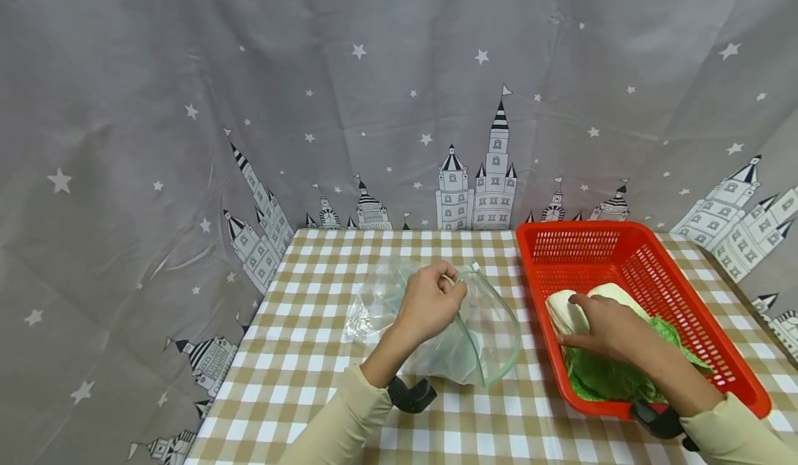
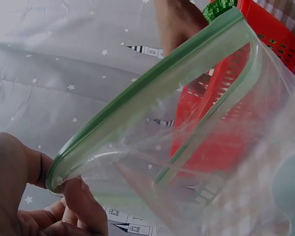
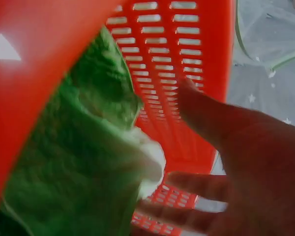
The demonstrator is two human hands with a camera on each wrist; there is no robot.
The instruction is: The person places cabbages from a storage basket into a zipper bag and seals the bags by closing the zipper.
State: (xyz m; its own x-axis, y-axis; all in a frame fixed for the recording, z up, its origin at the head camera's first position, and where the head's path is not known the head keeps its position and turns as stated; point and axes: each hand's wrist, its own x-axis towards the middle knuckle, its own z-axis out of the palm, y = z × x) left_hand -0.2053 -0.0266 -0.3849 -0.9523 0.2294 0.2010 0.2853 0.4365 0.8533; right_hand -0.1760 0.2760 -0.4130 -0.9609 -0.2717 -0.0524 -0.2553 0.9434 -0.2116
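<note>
My left hand [image 1: 430, 302] pinches the green zip edge of a clear zip bag [image 1: 492, 326] between thumb and finger. In the left wrist view the bag's mouth gapes, its green zip strip [image 2: 152, 93] stretching away from the fingertips. My right hand [image 1: 614, 326] is down inside the red basket [image 1: 698, 292], thumb and fingers spread apart around the pale stem end of a leafy cabbage [image 1: 566, 312]. In the right wrist view the cabbage's green leaf [image 3: 83, 167] and white stem end show beside the spread fingers. A second pale stem [image 1: 617, 293] lies beyond, partly hidden by the hand.
A brown-and-white checked cloth [image 1: 280, 361] covers the table. Behind it hangs a grey curtain [image 1: 374, 118] with stars and castles. The basket's perforated walls rise around the cabbage at the table's right side.
</note>
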